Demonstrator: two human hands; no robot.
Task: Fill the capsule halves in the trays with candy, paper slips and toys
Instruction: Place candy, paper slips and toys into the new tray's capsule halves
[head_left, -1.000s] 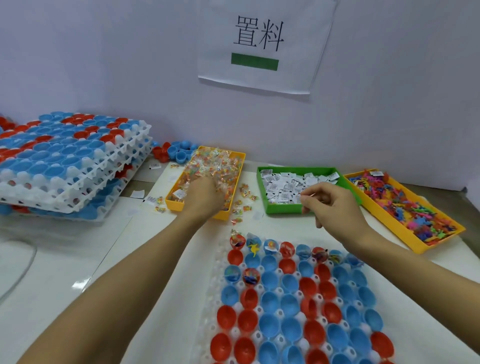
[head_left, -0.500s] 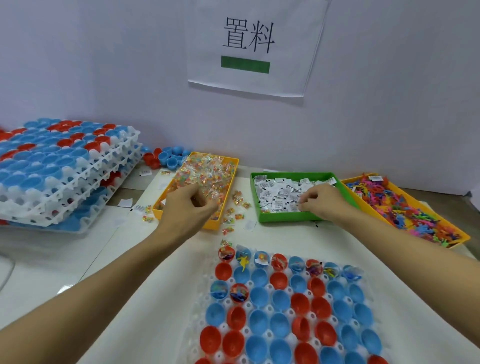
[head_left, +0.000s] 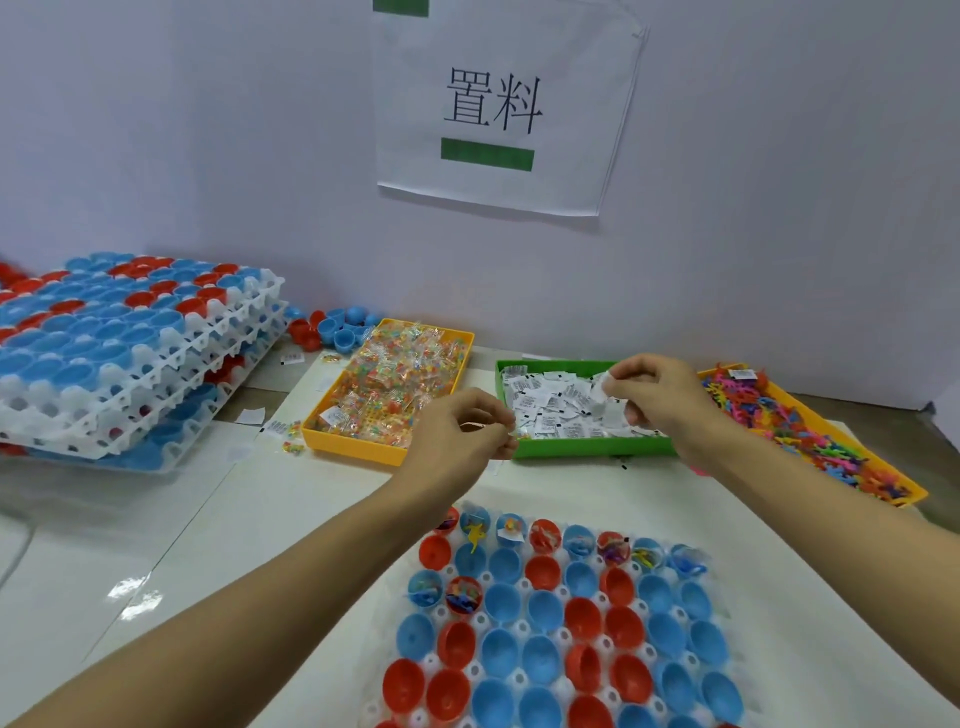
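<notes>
Pinched in the left hand (head_left: 462, 434) is what looks like a candy, lifted clear of the candy tray (head_left: 387, 387) it was digging in a moment ago. Right hand (head_left: 649, 397) has risen from the green tray (head_left: 587, 447), gripping paper slips (head_left: 602, 402). Both loads seem ready for the capsule tray (head_left: 561, 623) below, mostly unfilled past its far row.

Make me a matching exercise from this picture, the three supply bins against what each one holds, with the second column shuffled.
Bins:
1. left yellow bin
2. green bin
3. right yellow bin

Contents:
A. colourful plastic toys
B. wrapped candy
C. white paper slips

Pairs: 1-B, 2-C, 3-A
</notes>
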